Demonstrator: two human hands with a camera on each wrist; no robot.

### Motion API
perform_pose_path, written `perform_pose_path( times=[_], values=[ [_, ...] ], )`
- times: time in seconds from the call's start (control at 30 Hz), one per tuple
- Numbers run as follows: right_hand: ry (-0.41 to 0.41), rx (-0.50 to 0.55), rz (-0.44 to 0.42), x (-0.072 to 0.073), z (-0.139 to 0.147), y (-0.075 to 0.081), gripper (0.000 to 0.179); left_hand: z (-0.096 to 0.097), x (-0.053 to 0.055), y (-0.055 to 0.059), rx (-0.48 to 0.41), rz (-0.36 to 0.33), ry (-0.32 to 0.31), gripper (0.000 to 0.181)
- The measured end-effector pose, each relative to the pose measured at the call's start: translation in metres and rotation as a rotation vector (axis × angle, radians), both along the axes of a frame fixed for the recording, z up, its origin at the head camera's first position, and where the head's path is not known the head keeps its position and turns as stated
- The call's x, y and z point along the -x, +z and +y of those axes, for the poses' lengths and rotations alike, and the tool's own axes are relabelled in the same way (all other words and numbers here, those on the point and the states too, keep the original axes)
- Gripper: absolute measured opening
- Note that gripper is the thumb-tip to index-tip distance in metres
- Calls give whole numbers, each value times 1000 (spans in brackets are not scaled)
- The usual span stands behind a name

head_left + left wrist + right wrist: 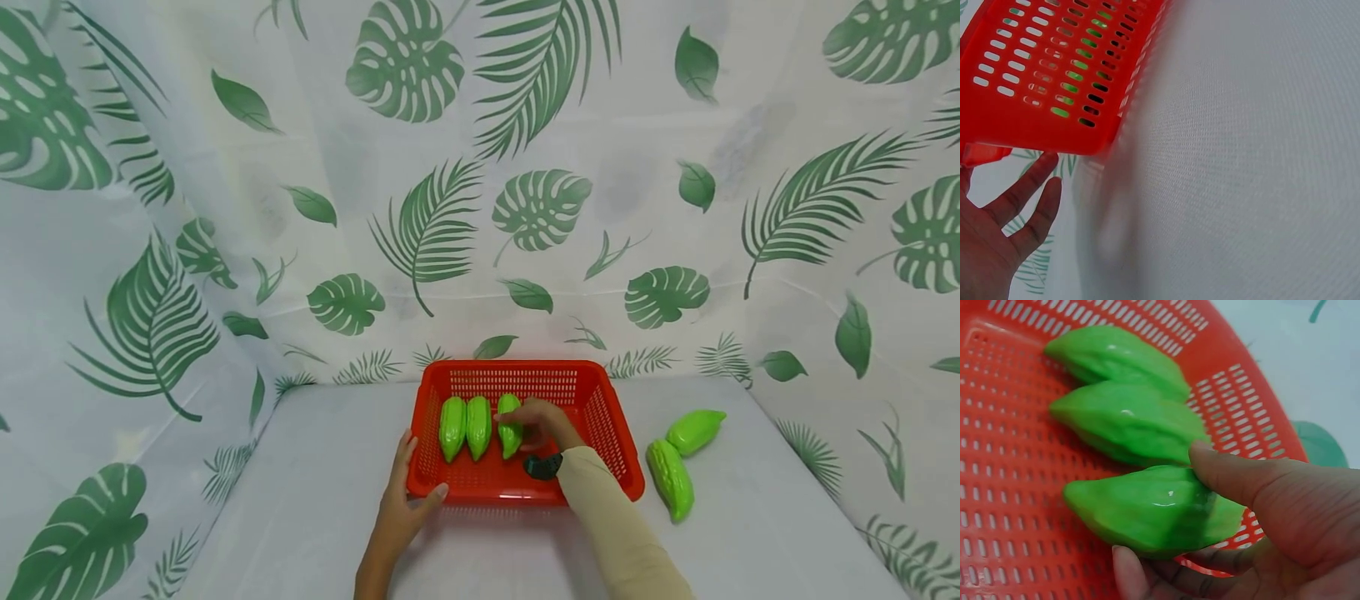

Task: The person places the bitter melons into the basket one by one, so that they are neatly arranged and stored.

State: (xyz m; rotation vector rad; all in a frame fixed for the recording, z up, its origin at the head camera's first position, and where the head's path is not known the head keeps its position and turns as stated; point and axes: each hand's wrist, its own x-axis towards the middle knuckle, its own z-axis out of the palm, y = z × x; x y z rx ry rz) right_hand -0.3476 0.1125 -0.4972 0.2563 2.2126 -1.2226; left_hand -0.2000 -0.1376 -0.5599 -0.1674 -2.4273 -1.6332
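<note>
A red plastic basket [495, 492] with slotted walls stands on the table. Inside it lie glossy green ridged fruits with pointed ends: a left one [452, 427], a middle one [478, 427] and a right one [510, 427]. My right hand [546, 421] reaches into the basket and holds the right fruit, thumb on one side and fingers on the other in the right wrist view. My left hand [401, 508] spans the basket's near left corner, thumb at the front rim and spread, fairly straight fingers along the left side.
Right of the basket, two more green fruits lie on the table, a smooth-looking one [696, 432] behind and a bumpy one [671, 479] in front. A white leaf-printed sheet [465, 142] stands behind the table and along its sides.
</note>
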Motion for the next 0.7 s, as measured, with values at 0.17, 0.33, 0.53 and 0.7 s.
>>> perform_pose_path(
  times=[0.17, 0.33, 0.53, 0.7],
  values=[
    [-41, 8, 6, -4, -4, 0, 40, 0, 1, 1, 3, 3, 1, 85],
    [-56, 30, 20, -6, -7, 2, 41, 0, 2, 2, 3, 4, 3, 85],
    [-51, 23, 31, -8, -8, 2, 41, 1, 1, 2, -15, -9, -8, 86],
    [-43, 46, 33, -8, -7, 2, 39, 1, 0, 2, -23, -12, -9, 86]
  ],
)
